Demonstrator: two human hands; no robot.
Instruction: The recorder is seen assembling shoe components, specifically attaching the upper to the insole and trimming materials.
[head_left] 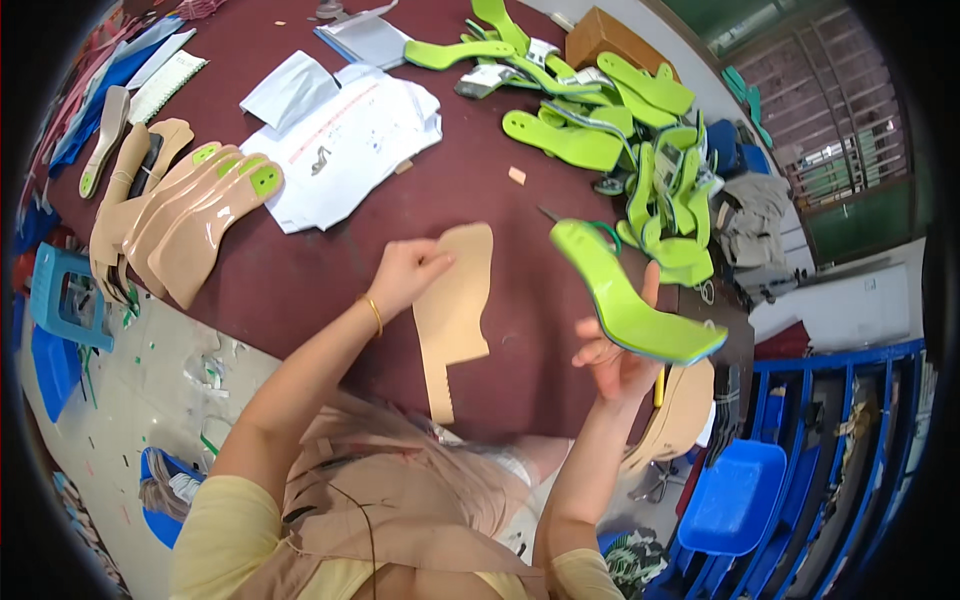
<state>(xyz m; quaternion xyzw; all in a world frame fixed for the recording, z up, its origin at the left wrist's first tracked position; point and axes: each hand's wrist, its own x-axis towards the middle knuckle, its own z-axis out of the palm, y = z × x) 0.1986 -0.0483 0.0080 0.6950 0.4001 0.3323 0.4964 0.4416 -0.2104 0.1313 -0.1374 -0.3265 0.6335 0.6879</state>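
Between left fingers (432,262), tan insole (455,300); right: green sole (630,300).

The tan insole (455,300) is a flat, shoe-shaped piece with a rounded wide end toward 12 o'clock and a narrow stepped tail toward 6 o'clock. It is held by its left edge above the dark red table (300,290), just left of centre. The green shoe sole (630,300), at 3 o'clock from it and well apart, is glossy lime with a blue edge, tilted, its thin heel end pointing to 10 o'clock.
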